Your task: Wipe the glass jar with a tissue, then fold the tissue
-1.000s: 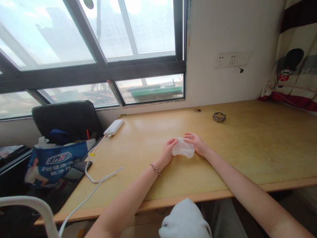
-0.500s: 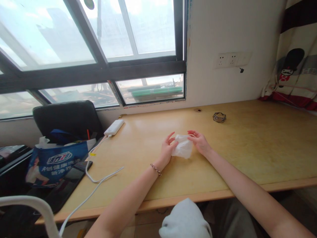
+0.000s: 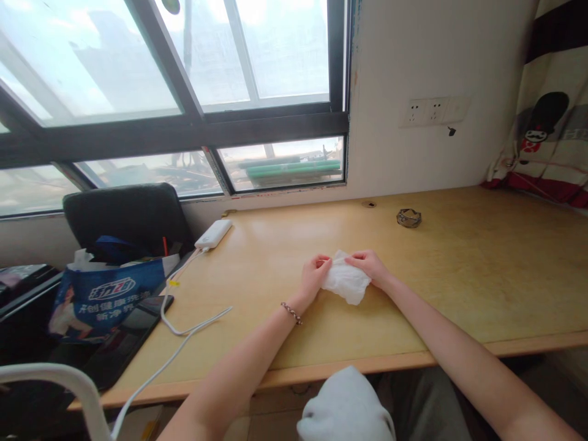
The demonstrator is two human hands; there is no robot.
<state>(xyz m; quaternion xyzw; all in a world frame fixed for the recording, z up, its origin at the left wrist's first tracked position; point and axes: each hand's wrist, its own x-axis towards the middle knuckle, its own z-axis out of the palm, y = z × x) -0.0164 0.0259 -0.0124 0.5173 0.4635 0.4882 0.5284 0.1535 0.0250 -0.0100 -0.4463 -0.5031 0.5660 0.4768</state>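
Observation:
A crumpled white wipe (image 3: 345, 282) hangs between both my hands just above the wooden desk (image 3: 459, 269). My left hand (image 3: 313, 275) pinches its left upper edge with fingers closed. My right hand (image 3: 370, 266) grips the right upper edge. The wipe's lower corner droops toward the desk top. A beaded bracelet sits on my left wrist.
A white power bank (image 3: 214, 233) with a white cable (image 3: 184, 331) lies at the desk's left. A dark phone or tablet (image 3: 128, 334), a blue printed bag (image 3: 105, 294) and a black chair (image 3: 126, 214) stand left. A small metal ring-shaped object (image 3: 408, 217) rests far right of centre.
The wipe, earlier pressed flat on the desk, has been lifted and spread wider between both hands. The view shifted slightly.

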